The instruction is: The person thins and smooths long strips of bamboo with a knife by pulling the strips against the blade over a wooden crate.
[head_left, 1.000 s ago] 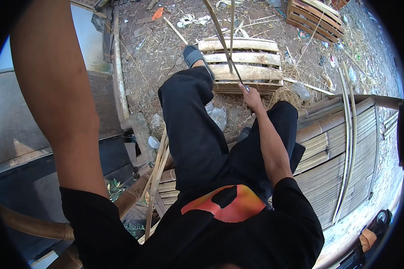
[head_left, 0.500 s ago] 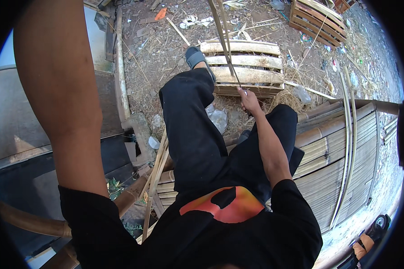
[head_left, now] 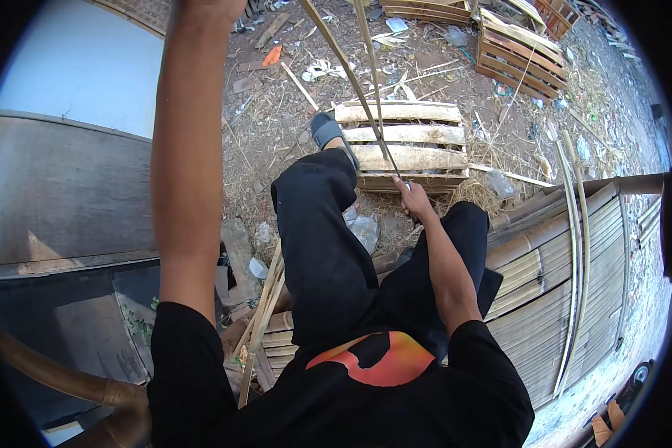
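Note:
My right hand [head_left: 414, 200] is closed on a knife, between my knees. Its thin dark blade [head_left: 390, 160] points up and away from my fist. Two long, narrow bamboo strips [head_left: 343, 63] run down from the top edge and meet at the blade, apart from each other higher up. My left arm is stretched far forward. Only the base of my left hand [head_left: 213, 7] shows at the top edge, its fingers out of the picture. Beneath the strips stands a slatted bamboo crate [head_left: 403, 157], with my sandalled left foot [head_left: 328, 134] against its left side.
I sit on a bamboo-slat bench [head_left: 560, 299], with two long strips [head_left: 575, 261] lying across its right part. More slatted crates [head_left: 519, 63] stand at the far right. Litter and straw cover the ground [head_left: 276, 97]. Wooden panels [head_left: 67, 194] rise at the left.
My left arm has swung to the right and extended, so its hand now shows at the top edge. The strips' upper ends are spread wider. My right hand still grips the knife.

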`<state>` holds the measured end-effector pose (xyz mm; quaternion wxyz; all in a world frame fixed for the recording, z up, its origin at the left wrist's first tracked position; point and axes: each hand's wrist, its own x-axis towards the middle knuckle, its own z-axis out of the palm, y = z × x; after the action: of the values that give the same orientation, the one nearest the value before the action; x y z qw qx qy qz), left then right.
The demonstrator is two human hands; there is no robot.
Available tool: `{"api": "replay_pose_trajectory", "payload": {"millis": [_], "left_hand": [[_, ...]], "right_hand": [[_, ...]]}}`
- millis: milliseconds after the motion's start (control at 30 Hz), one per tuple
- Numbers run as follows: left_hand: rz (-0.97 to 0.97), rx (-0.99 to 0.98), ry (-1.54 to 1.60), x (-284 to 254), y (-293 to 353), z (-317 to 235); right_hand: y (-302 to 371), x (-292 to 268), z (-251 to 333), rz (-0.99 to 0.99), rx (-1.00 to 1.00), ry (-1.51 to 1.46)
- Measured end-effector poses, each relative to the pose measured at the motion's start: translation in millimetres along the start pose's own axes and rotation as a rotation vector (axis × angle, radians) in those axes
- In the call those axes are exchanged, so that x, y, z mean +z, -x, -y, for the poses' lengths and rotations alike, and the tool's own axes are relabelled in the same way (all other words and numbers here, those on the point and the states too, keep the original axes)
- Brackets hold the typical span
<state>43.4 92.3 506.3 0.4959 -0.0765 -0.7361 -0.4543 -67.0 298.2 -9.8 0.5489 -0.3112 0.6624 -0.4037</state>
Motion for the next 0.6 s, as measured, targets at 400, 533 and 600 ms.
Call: {"api": "replay_pose_trajectory", "payload": {"millis": [400,533,600], "left_hand": [[-0.294,-0.062,0.010,23.2,15.9,16.8],[-0.251,-0.045,0.041,11.4,19.8,17.8],[-0.148,0.007,0.061,0.1,19.4,19.1]], "right_hand": [[-0.6,2.1,-34.4,-0.272,-0.283,0.341],[7.6,6.3,-5.6,-0.266,-0.351,0.268],[10.8,7.1,33.7,-0.254,-0.427,0.223]]}}
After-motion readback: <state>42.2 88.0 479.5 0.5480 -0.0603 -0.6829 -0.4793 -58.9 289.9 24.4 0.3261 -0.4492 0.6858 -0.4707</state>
